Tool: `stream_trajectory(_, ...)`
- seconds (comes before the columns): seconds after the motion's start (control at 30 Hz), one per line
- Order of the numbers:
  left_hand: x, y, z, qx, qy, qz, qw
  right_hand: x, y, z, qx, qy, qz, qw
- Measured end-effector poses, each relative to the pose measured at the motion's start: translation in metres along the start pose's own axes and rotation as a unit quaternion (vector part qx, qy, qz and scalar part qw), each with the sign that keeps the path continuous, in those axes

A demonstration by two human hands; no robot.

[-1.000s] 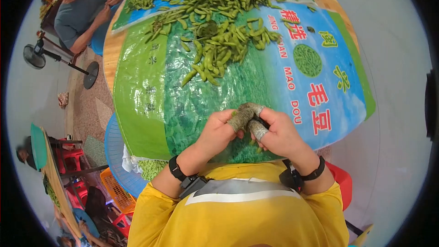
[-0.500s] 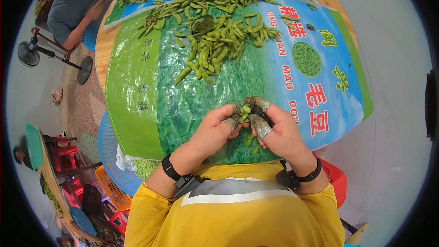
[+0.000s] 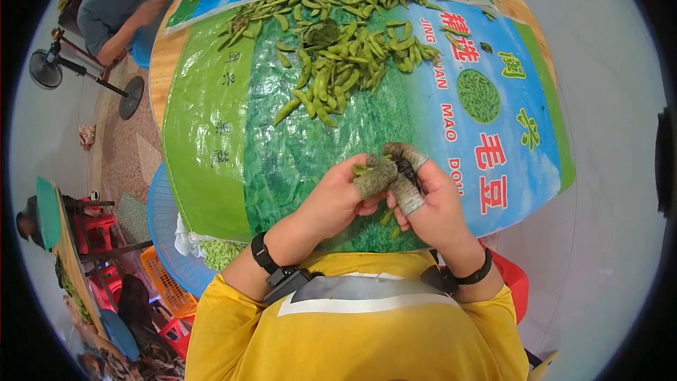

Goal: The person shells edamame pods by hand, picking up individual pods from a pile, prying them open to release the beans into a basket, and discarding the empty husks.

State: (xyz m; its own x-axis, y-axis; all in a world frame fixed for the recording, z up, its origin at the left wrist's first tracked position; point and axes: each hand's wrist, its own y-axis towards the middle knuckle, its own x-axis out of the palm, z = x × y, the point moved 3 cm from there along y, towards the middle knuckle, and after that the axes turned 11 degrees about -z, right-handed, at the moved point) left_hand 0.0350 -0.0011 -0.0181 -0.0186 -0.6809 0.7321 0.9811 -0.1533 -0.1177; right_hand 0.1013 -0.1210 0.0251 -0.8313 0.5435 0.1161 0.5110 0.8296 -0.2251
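Close together over the near part of the printed sacking, my two hands meet at their fingertips. My left hand is closed on a green edamame pod, part of which shows beside the grimy, wrapped thumb. My right hand, with grey-taped thumb and forefinger, is pinched shut against the left fingertips; I cannot tell what is between its fingers. Below the hands, more green pods show near the right fingers. Ahead lies a loose heap of edamame pods with a dark withered leaf on it.
Printed sacking covers the wooden table. At its left edge stands a blue basket, with shelled green beans beside it. A red stool is by my right side. Another person sits far left, near a fan.
My left thumb has come across the pod, covering the beans that showed between my fingertips. The pod now shows left of the thumb. At the far left, the other person's hands have shifted.
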Motion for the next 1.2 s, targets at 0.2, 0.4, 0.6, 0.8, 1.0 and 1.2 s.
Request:
stream_trajectory(0.2,-0.002,0.0,0.01,-0.048,0.075,0.1,0.991,-0.016,0.008,0.009,0.014,0.083,0.007,0.996)
stream_trajectory(0.4,0.001,0.004,0.009,0.129,0.3,0.113,0.939,-0.016,0.012,-0.009,0.016,-0.18,0.008,0.983)
stream_trajectory(0.6,0.002,-0.006,0.016,0.068,0.367,0.114,0.921,-0.015,0.005,-0.013,0.013,-0.24,0.022,0.97)
stream_trajectory(0.8,-0.003,-0.009,0.013,-0.043,0.244,0.148,0.958,-0.012,-0.002,0.001,0.028,-0.092,0.01,0.995)
stream_trajectory(1.0,0.012,-0.008,0.014,0.147,0.59,0.105,0.787,-0.004,-0.005,-0.002,-0.13,-0.369,0.106,0.914)
stream_trajectory(1.2,0.012,-0.005,0.008,0.092,0.404,0.041,0.909,-0.005,-0.003,0.004,-0.036,-0.065,0.015,0.997)
